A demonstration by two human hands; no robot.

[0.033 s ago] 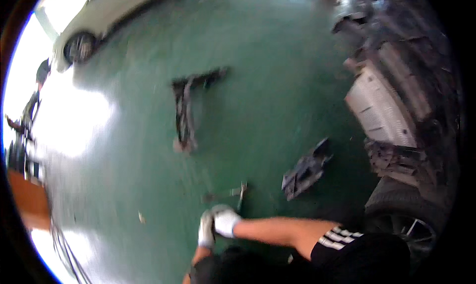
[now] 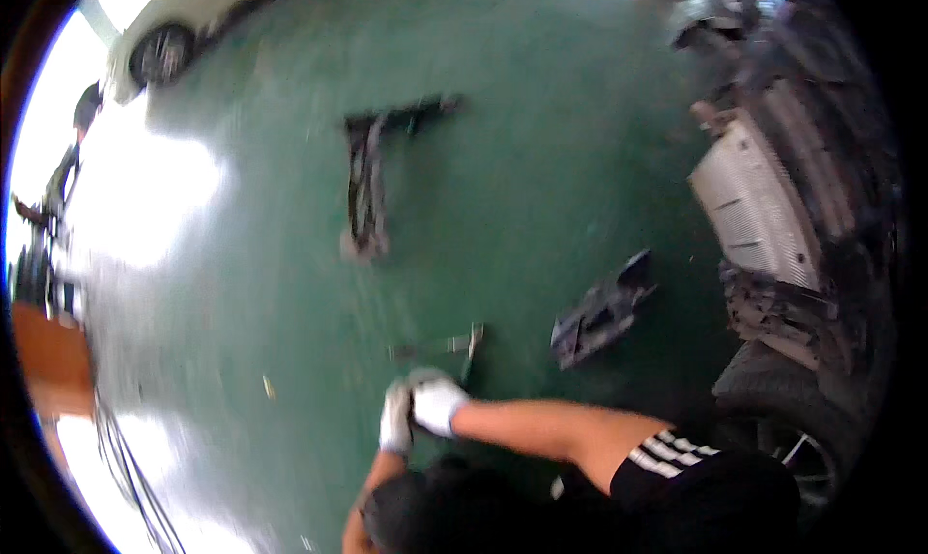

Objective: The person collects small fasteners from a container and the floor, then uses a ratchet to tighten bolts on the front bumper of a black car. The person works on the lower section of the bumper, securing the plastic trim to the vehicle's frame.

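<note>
My left hand (image 2: 395, 420) and my right hand (image 2: 438, 405), both in white work gloves, meet low in the middle of the view. The fingers look closed and pressed against each other, and whatever they hold, if anything, is hidden. Just beyond my right hand is a tool with a green handle (image 2: 469, 361) and a thin metal bar (image 2: 435, 347) reaching left from its head. It seems to lie on the floor, though blur hides whether a glove touches it.
A long L-shaped dark car part (image 2: 365, 182) lies ahead on the green floor (image 2: 522, 196). A black bracket-like part (image 2: 601, 314) is right of it. A partly stripped vehicle (image 2: 773, 196) with a wheel (image 2: 797, 457) stands right. Cables (image 2: 130, 477) run left; a pale car (image 2: 198, 13) stands far left.
The view has shifted, so the floor, parts and tool sit a little higher in the picture. My gloved hands stay together, also slightly higher.
</note>
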